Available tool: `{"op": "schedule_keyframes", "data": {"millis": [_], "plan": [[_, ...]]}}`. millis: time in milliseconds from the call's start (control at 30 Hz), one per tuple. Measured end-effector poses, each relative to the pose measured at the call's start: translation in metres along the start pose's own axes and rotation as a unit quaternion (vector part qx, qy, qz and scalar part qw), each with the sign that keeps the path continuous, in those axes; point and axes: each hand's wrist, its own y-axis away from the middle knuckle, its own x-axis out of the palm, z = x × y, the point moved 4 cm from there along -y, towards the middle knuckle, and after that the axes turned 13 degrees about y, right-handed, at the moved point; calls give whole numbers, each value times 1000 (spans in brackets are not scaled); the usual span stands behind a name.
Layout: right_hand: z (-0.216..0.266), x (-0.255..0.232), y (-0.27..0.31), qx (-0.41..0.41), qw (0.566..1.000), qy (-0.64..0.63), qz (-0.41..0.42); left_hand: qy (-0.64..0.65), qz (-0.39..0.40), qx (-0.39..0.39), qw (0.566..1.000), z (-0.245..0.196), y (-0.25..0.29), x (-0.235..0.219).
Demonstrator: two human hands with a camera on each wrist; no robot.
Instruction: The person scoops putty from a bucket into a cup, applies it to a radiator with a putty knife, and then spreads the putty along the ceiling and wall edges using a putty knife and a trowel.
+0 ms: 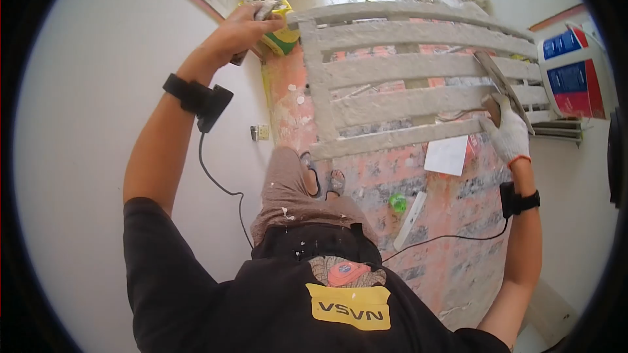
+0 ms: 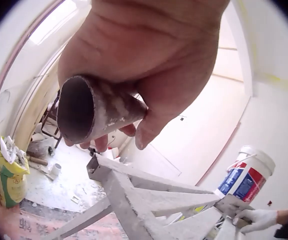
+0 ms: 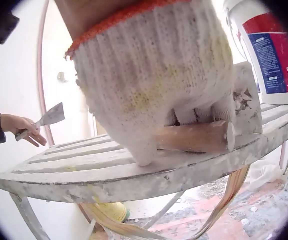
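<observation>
Bare-skinned, my left hand [image 1: 235,34] is raised at the far left, gripping a putty knife whose flat blade [image 3: 53,115] shows in the right wrist view. The round hollow end of its handle [image 2: 79,111] faces the left wrist camera. On the right, my right hand [image 1: 510,136], in a white knit glove with an orange cuff, grips the wooden handle [image 3: 194,137] of a plastering trowel [image 1: 500,80]. The trowel lies over the right part of a slatted, plaster-smeared bench [image 1: 405,68], and the gloved fingers are right at its slats.
A white paint bucket [image 1: 569,78] with blue and red labels stands at the bench's right end. Beyond its left end is a yellow sack [image 1: 281,42]. White paper [image 1: 447,155], a green bottle [image 1: 398,202] and a long white bar [image 1: 411,221] lie on the stained floor covering.
</observation>
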Motion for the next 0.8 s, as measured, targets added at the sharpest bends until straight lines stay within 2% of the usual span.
{"op": "schedule_keyframes", "data": {"millis": [33, 233, 333, 400, 467, 533, 600, 633, 733, 800], "plan": [[2, -3, 1, -2, 1000, -18, -6, 2, 1, 50, 999, -3, -5, 4], [1, -4, 5, 8, 999, -24, -27, -52, 43, 110, 992, -2, -61, 27], [0, -6, 4, 5, 999, -29, -37, -64, 44, 89, 993, -7, -69, 41], [2, -6, 5, 2, 999, -27, -41, -67, 55, 103, 991, -7, -78, 42], [4, -7, 3, 22, 999, -46, -13, -39, 93, 76, 992, -15, -75, 42], [5, -10, 1, 22, 999, -46, -5, -8, 88, 43, 995, -14, -69, 43], [8, -12, -1, 44, 997, -69, 9, -42, 96, 79, 991, -11, -76, 39], [9, -5, -3, 44, 996, -72, 11, -84, 90, 4, 992, -24, -67, 39], [0, -4, 3, 61, 996, -57, 34, -59, 59, 98, 992, -5, -75, 37], [-1, -11, -7, 21, 999, -12, 26, -6, 83, 103, 991, -14, -74, 38]]}}
